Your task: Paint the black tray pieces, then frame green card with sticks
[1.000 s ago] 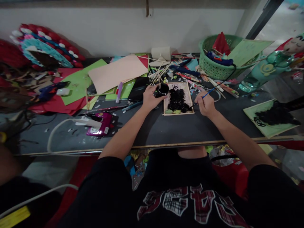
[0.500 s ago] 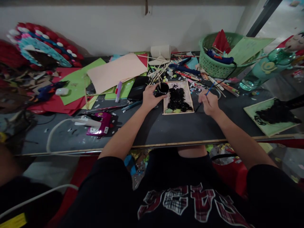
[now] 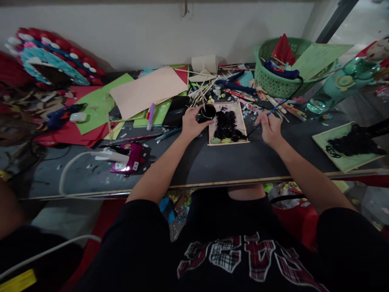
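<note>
My left hand [image 3: 193,123] is closed round a small cup of black paint [image 3: 208,113], with a light stick standing in it. Just right of the cup lies a small framed panel [image 3: 228,142] whose raised lumps [image 3: 226,125] are mostly coated black; a few along the near edge stay yellow-green. My right hand [image 3: 269,126] grips a paintbrush with a blue handle [image 3: 276,107]. Its dark tip points down and left, at the panel's right edge; whether it touches the lumps I cannot tell.
Behind are coloured paper sheets [image 3: 148,91], scattered sticks and a green basket [image 3: 273,87]. A purple power strip [image 3: 130,159] with a white cable lies left. On the right are a green bottle [image 3: 343,87] and another black-painted panel [image 3: 343,160]. Part of another person shows at far left.
My right hand has turned the brush: its handle leans more to the right and its tip is closer to the panel's right edge. My left hand keeps hold of the cup.
</note>
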Demonstrator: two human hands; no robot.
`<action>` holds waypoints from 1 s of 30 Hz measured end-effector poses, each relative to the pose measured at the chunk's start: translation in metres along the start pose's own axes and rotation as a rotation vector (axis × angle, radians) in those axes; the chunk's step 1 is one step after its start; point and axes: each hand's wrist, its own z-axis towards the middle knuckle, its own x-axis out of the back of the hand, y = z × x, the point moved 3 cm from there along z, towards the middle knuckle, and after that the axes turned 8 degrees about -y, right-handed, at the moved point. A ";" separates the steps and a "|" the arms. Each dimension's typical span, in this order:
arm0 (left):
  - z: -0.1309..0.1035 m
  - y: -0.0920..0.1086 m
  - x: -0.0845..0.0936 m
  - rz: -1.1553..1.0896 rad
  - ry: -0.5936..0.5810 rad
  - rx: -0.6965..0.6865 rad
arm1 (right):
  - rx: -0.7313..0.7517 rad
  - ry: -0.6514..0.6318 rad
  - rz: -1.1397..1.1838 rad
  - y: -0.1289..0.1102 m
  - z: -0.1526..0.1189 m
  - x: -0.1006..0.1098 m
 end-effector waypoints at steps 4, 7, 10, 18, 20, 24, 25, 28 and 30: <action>0.000 -0.002 -0.001 -0.004 0.009 0.011 | -0.111 0.040 0.125 0.012 0.006 -0.004; 0.000 -0.005 -0.002 -0.033 0.025 0.019 | -0.152 0.011 0.171 0.020 0.009 -0.007; 0.001 -0.006 -0.002 -0.056 0.045 0.035 | -0.156 0.003 0.201 0.026 0.010 -0.007; 0.001 -0.006 -0.001 -0.041 0.046 0.051 | -0.139 0.022 0.151 0.027 0.008 -0.004; 0.001 -0.006 -0.001 -0.037 0.056 0.044 | -0.130 0.005 0.126 0.026 0.007 -0.004; 0.000 -0.005 0.000 -0.021 0.064 0.026 | -0.107 -0.053 0.113 0.023 0.007 -0.006; 0.000 -0.005 0.000 -0.016 0.062 0.026 | -0.102 -0.069 0.109 0.022 0.007 -0.007; 0.001 -0.007 -0.001 -0.009 0.059 0.022 | -0.085 -0.122 0.083 0.019 0.006 -0.009; 0.001 -0.008 -0.002 -0.004 0.054 0.022 | -0.071 -0.157 0.054 0.016 0.007 -0.008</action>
